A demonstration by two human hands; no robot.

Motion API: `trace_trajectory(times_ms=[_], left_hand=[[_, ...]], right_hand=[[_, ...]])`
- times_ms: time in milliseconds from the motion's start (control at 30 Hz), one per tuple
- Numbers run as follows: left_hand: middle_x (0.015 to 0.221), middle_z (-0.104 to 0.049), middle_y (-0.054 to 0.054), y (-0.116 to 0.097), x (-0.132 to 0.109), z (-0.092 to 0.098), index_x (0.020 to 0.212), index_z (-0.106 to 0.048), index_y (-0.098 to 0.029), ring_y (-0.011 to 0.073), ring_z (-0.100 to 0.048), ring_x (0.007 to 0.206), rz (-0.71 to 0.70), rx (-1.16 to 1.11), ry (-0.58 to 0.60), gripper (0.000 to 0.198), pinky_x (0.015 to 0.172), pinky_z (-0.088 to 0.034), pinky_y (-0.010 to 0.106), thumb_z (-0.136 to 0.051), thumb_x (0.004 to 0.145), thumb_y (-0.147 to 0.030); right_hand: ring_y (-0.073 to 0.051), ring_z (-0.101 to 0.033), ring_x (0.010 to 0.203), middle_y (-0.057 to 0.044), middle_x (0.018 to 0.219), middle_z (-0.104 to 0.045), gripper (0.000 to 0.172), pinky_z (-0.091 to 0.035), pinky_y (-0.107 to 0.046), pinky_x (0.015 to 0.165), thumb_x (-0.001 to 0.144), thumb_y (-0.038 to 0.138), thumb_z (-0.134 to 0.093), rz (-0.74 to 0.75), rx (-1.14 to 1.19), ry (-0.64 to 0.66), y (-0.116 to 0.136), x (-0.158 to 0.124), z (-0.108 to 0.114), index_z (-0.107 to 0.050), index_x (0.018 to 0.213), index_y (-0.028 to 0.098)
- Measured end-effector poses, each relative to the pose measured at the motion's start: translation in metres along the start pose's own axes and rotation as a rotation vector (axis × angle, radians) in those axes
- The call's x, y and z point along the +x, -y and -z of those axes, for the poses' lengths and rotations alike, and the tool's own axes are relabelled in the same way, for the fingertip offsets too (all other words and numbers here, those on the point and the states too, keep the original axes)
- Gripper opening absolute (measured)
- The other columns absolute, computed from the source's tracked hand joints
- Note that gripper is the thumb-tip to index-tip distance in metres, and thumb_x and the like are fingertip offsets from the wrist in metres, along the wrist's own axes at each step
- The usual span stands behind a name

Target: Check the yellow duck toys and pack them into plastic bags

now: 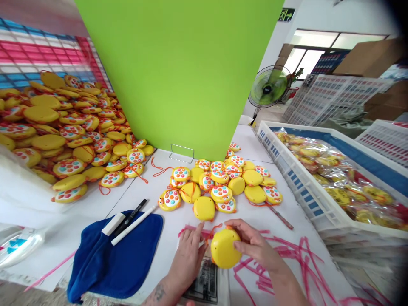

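Note:
My right hand (251, 243) grips a yellow toy (225, 250) by its right edge, thumb on the plain yellow back that faces me. An orange cord (216, 229) runs from the toy towards my left hand (190, 250), whose thumb and fingers pinch around its end; the exact contact is partly hidden. Below both hands lies a dark, clear-covered pad (205, 280). Just beyond them, a loose group of similar toys (204, 208) is spread on the white table, some plain side up, others showing white faces with coloured dots.
A big heap of toys (73, 131) fills the left side. On a blue cloth (127, 263) rest a black marker (130, 217) and a white pen (134, 225). A green board (185, 76) stands ahead. A white crate (296, 187) of bagged toys (331, 161) flanks the right.

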State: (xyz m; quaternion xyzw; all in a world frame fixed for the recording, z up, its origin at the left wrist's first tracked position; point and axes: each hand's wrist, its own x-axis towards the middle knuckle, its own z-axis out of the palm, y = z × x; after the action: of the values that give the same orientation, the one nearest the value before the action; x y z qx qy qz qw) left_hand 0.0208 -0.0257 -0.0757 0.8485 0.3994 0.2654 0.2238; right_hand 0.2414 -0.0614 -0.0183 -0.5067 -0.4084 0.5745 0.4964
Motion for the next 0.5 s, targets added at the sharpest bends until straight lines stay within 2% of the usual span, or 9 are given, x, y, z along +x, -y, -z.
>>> trace_trajectory(times_ms=[67, 133, 200, 267, 400, 500], left_hand=[[0.098, -0.063, 0.008, -0.001, 0.001, 0.001, 0.116, -0.057, -0.019, 0.0250, -0.054, 0.092, -0.029, 0.031, 0.029, 0.030, 0.086, -0.045, 0.046, -0.045, 0.089, -0.010], [0.095, -0.062, 0.007, -0.002, 0.001, 0.002, 0.100, -0.061, -0.020, 0.0237, -0.053, 0.089, -0.070, 0.069, 0.038, 0.023, 0.086, -0.044, 0.044, -0.045, 0.089, -0.008], [0.096, -0.063, 0.006, -0.002, 0.001, 0.003, 0.104, -0.060, -0.020, 0.0231, -0.053, 0.090, -0.120, 0.087, 0.008, 0.023, 0.086, -0.043, 0.044, -0.047, 0.090, -0.008], [0.094, -0.063, 0.006, -0.002, 0.000, 0.005, 0.109, -0.058, -0.020, 0.0222, -0.053, 0.088, -0.160, 0.074, -0.034, 0.022, 0.085, -0.043, 0.042, -0.049, 0.091, -0.011], [0.083, -0.062, 0.004, -0.002, 0.000, 0.008, 0.092, -0.062, -0.020, 0.0216, -0.054, 0.084, -0.158, 0.053, -0.128, 0.008, 0.081, -0.046, 0.041, -0.055, 0.090, -0.017], [0.096, -0.064, 0.007, -0.003, 0.000, 0.009, 0.091, -0.063, -0.021, 0.0240, -0.055, 0.098, -0.135, 0.020, -0.196, 0.011, 0.087, -0.046, 0.043, -0.054, 0.089, -0.014]], right_hand=[[-0.024, -0.063, 0.094, -0.006, 0.105, -0.066, 0.049, -0.051, -0.034, 0.081, 0.073, 0.045, -0.071, 0.048, -0.001, -0.012, -0.003, 0.009, -0.008, -0.058, 0.116, 0.025], [-0.023, -0.061, 0.101, -0.007, 0.116, -0.062, 0.048, -0.050, -0.036, 0.087, 0.079, 0.043, -0.066, 0.112, -0.050, -0.060, -0.006, 0.021, -0.011, -0.054, 0.122, 0.027], [-0.023, -0.061, 0.105, -0.008, 0.123, -0.060, 0.048, -0.048, -0.037, 0.091, 0.082, 0.041, -0.064, 0.156, -0.165, -0.062, -0.010, 0.033, -0.012, -0.052, 0.126, 0.026], [-0.023, -0.062, 0.104, -0.009, 0.122, -0.062, 0.044, -0.049, -0.037, 0.092, 0.084, 0.039, -0.063, 0.179, -0.297, -0.030, -0.014, 0.040, -0.016, -0.055, 0.124, 0.023], [-0.023, -0.064, 0.100, -0.008, 0.109, -0.070, 0.033, -0.049, -0.038, 0.090, 0.092, 0.040, -0.050, 0.179, -0.468, 0.099, -0.017, 0.042, -0.041, -0.064, 0.116, 0.022], [-0.024, -0.060, 0.110, -0.008, 0.113, -0.068, 0.035, -0.044, -0.038, 0.098, 0.095, 0.043, -0.044, 0.224, -0.547, 0.197, -0.017, 0.041, -0.058, -0.070, 0.108, 0.023]])
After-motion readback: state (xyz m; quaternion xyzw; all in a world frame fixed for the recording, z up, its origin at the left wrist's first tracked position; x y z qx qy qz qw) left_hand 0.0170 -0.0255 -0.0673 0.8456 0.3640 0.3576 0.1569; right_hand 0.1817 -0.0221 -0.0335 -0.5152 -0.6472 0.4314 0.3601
